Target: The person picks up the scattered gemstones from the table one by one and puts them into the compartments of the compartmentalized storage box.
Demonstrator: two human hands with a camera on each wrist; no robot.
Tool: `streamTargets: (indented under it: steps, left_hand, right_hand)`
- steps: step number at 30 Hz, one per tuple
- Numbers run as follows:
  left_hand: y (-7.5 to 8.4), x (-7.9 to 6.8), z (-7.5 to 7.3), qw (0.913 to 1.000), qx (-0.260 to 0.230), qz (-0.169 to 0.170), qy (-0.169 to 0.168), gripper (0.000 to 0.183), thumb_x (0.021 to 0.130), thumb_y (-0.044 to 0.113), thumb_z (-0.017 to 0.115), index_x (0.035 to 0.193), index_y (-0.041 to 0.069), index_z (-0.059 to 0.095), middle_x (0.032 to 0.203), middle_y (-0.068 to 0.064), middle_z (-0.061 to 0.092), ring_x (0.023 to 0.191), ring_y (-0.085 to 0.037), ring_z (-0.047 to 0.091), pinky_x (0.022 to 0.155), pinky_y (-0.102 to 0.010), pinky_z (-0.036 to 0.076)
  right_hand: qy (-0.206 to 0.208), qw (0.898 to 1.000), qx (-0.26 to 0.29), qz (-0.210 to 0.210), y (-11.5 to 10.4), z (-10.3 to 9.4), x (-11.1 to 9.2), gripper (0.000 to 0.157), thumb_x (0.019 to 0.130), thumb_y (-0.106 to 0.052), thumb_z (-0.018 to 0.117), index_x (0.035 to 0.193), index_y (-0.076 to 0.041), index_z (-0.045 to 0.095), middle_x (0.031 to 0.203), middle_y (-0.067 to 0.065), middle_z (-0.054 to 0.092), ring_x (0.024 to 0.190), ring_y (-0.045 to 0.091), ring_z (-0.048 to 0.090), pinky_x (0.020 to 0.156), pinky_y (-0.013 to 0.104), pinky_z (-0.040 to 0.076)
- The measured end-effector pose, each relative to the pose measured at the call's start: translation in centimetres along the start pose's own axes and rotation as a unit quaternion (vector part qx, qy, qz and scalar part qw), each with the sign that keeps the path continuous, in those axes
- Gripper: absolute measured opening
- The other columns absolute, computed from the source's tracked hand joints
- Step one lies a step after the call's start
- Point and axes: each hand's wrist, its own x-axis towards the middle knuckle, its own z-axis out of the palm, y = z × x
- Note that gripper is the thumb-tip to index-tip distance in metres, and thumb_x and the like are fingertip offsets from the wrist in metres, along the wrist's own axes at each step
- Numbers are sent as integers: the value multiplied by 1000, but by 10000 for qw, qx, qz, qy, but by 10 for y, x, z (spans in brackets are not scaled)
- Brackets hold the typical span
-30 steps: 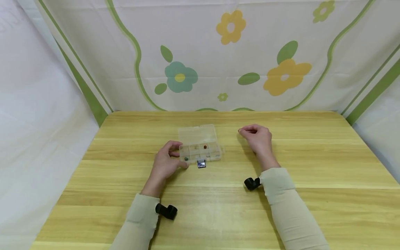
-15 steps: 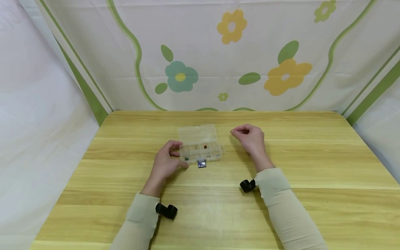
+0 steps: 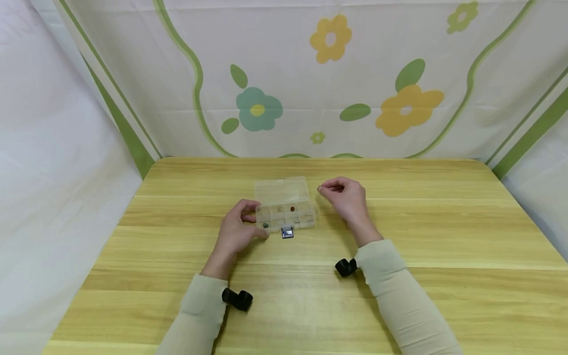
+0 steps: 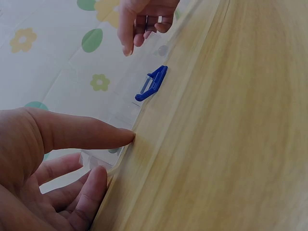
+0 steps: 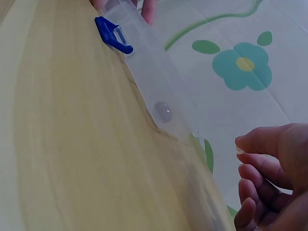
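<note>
A clear plastic compartment box lies on the table, its lid swung back and a blue latch hanging at the front. My left hand holds its left end, thumb at the front wall and fingers round the end and back. Inside are a dark green bead, a reddish-brown bead and a greyish, shiny round bead. To the right of the box, raised off the table, my right hand pinches a tiny whitish piece between thumb and forefinger; most of it is hidden.
The box stands on a wooden table towards its far side. Behind the table hangs a white cloth printed with flowers and leaves. A black wrist camera sits on the left sleeve, another wrist camera on the right.
My right hand has moved left towards the box, its thumb and forefinger still pinched together. My left hand and the box have stayed in place.
</note>
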Motion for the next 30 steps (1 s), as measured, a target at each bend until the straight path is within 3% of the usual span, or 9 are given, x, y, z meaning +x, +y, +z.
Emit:
streamTargets:
  steps: [9,30]
  left_hand:
    - [2,0,0,10000,-36,29,-11,73,72,-8,87,138,14,66,137,-9,69,116,-30,65,98,-45,53]
    - [3,1,6,10000,-34,43,-12,72,72,-7,88,138,14,66,137,-9,69,116,-30,65,100,-47,53]
  right_hand:
    - [-43,9996,-18,-265,-8,9,-3,20,96,-27,80,107,-10,81,102,6,76,91,20,66,79,30,54]
    - [-402,9978,141,-499,-27,30,-8,15,96,-24,81,104,-12,81,100,6,77,90,21,66,79,31,54]
